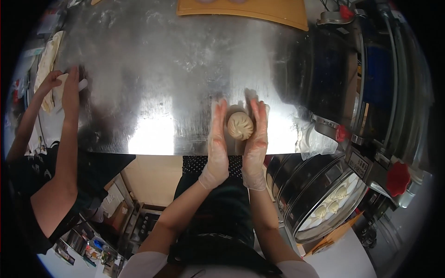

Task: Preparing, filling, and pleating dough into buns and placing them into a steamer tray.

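A round pleated bun [240, 126] of pale dough sits on the steel table [194, 83], near its front edge. Its gathered folds face up. On its left side stands my left hand [218, 143] in a clear plastic glove, edge-on to the table with the fingers stretched forward. Opposite it, my right hand [256, 141], gloved the same way, is upright with straight fingers and lies very close to the bun. Whether either palm touches the dough I cannot tell. Neither hand is closed around it.
At the left a co-worker's hands [65, 85] hold a flat piece of dough beside a long dough strip [47, 69]. A yellow board [241, 10] lies at the far edge. Stacked round steamers [301, 194] with shaped buns stand low right, below a crumpled plastic bag [320, 142] and metal clamps.
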`<state>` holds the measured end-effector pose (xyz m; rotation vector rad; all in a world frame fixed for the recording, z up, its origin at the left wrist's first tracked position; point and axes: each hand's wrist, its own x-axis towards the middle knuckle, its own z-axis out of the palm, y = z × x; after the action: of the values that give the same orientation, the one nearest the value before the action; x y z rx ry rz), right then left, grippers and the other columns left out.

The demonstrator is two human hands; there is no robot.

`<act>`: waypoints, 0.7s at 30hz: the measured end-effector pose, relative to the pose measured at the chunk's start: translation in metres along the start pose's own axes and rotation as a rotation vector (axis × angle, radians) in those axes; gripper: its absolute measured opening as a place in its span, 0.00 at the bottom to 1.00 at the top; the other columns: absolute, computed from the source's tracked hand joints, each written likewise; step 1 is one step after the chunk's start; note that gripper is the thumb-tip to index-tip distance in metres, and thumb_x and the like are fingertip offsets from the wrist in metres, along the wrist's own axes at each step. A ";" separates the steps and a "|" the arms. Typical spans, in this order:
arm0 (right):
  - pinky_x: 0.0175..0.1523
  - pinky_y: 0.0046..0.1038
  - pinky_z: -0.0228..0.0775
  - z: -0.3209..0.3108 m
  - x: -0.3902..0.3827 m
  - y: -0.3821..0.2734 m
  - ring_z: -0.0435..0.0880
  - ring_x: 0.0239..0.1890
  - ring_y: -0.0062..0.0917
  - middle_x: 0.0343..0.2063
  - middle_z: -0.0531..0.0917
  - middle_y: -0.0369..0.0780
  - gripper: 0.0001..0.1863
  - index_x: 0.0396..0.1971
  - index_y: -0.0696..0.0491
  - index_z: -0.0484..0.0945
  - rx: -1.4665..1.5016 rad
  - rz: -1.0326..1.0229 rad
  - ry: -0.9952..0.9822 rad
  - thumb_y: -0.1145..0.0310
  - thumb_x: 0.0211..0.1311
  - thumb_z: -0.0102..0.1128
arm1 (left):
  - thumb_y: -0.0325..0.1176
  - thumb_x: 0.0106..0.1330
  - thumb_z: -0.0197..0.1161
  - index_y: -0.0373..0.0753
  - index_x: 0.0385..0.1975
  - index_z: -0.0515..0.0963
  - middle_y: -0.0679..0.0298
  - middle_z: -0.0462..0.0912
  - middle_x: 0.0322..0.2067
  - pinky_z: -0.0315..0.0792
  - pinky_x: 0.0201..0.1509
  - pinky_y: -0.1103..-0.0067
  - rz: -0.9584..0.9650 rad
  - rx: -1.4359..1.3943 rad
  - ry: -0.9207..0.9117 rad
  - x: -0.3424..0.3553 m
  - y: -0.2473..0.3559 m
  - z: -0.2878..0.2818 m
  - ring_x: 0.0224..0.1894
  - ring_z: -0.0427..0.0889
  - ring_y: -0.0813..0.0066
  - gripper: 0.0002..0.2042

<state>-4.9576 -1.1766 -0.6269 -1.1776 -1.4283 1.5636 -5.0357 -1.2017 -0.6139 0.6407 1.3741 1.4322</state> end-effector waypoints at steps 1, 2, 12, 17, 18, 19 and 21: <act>0.75 0.38 0.39 0.005 0.000 -0.001 0.48 0.74 0.38 0.70 0.55 0.48 0.59 0.71 0.60 0.45 0.016 0.009 0.017 0.21 0.56 0.27 | 0.73 0.64 0.29 0.35 0.73 0.38 0.48 0.41 0.73 0.36 0.76 0.67 0.003 0.001 0.007 0.006 -0.004 -0.003 0.76 0.38 0.59 0.49; 0.75 0.38 0.39 0.008 0.001 -0.001 0.48 0.74 0.37 0.70 0.56 0.48 0.59 0.71 0.60 0.45 0.029 0.019 0.039 0.21 0.56 0.27 | 0.73 0.64 0.29 0.35 0.73 0.38 0.49 0.40 0.73 0.35 0.76 0.65 -0.033 -0.001 -0.076 0.012 -0.015 -0.007 0.76 0.37 0.58 0.49; 0.74 0.36 0.43 0.028 0.004 0.009 0.51 0.73 0.34 0.70 0.57 0.47 0.57 0.71 0.60 0.43 0.150 0.119 0.250 0.24 0.58 0.32 | 0.73 0.63 0.27 0.38 0.73 0.37 0.51 0.42 0.73 0.38 0.76 0.66 0.036 0.035 -0.169 0.011 -0.038 -0.016 0.75 0.40 0.59 0.49; 0.74 0.35 0.45 0.020 0.013 0.005 0.56 0.71 0.34 0.69 0.59 0.47 0.58 0.71 0.59 0.44 0.091 0.016 0.174 0.23 0.56 0.32 | 0.73 0.63 0.28 0.36 0.73 0.37 0.51 0.42 0.73 0.38 0.76 0.67 0.003 -0.095 -0.126 0.002 -0.025 -0.018 0.75 0.41 0.59 0.49; 0.74 0.35 0.45 0.024 0.010 -0.004 0.56 0.71 0.34 0.69 0.59 0.47 0.58 0.71 0.60 0.45 0.068 0.045 0.168 0.23 0.56 0.31 | 0.74 0.63 0.28 0.36 0.73 0.37 0.51 0.42 0.73 0.37 0.76 0.66 -0.055 -0.156 -0.115 0.007 -0.021 -0.013 0.75 0.40 0.59 0.49; 0.74 0.36 0.45 0.027 0.008 -0.012 0.55 0.71 0.35 0.69 0.59 0.47 0.58 0.71 0.60 0.45 0.053 0.072 0.157 0.23 0.56 0.30 | 0.74 0.63 0.28 0.37 0.73 0.37 0.51 0.42 0.73 0.37 0.76 0.66 -0.108 -0.209 -0.099 0.009 -0.016 -0.010 0.75 0.39 0.58 0.50; 0.74 0.36 0.44 0.020 -0.005 -0.011 0.55 0.72 0.35 0.69 0.58 0.47 0.56 0.71 0.58 0.46 0.054 0.053 0.135 0.23 0.57 0.29 | 0.75 0.61 0.28 0.37 0.73 0.35 0.51 0.42 0.73 0.37 0.76 0.66 -0.041 0.033 -0.157 -0.001 -0.014 -0.014 0.75 0.40 0.58 0.51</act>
<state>-4.9755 -1.1870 -0.6161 -1.2735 -1.2696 1.5184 -5.0438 -1.2102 -0.6298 0.7274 1.2826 1.3006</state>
